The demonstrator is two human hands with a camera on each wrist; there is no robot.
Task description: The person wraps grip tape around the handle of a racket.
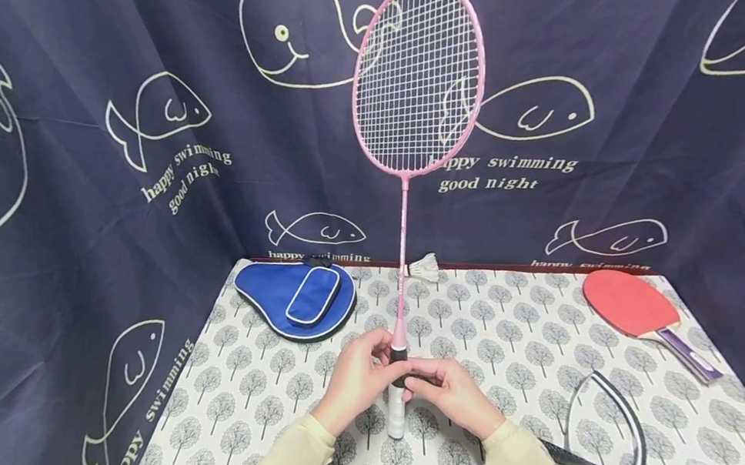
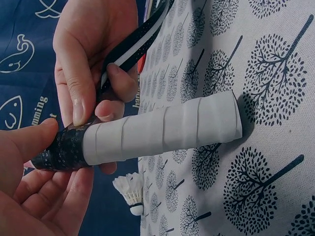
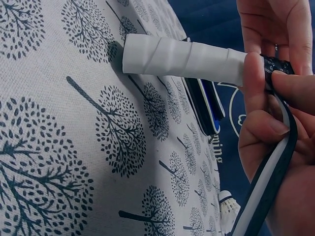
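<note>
Pink badminton racket point(image 1: 419, 75) stands upright at table centre, white handle point(image 2: 162, 130) down. Left hand point(image 1: 358, 374) grips the top; right hand point(image 1: 457, 394), at 3 o'clock, pinches black grip tape point(image 2: 130, 49). Wrapping barely begun; next turn likely needs tension and overlap.

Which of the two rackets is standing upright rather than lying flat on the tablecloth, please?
The pink-framed badminton racket, held upright by both hands at its white-wrapped handle; the red table tennis paddle lies flat at the table's far right.

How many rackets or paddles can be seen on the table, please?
2: a pink badminton racket standing upright at the middle, handle end on the table, and a red table tennis paddle lying at the far right. The blue cover may hide another.
</note>
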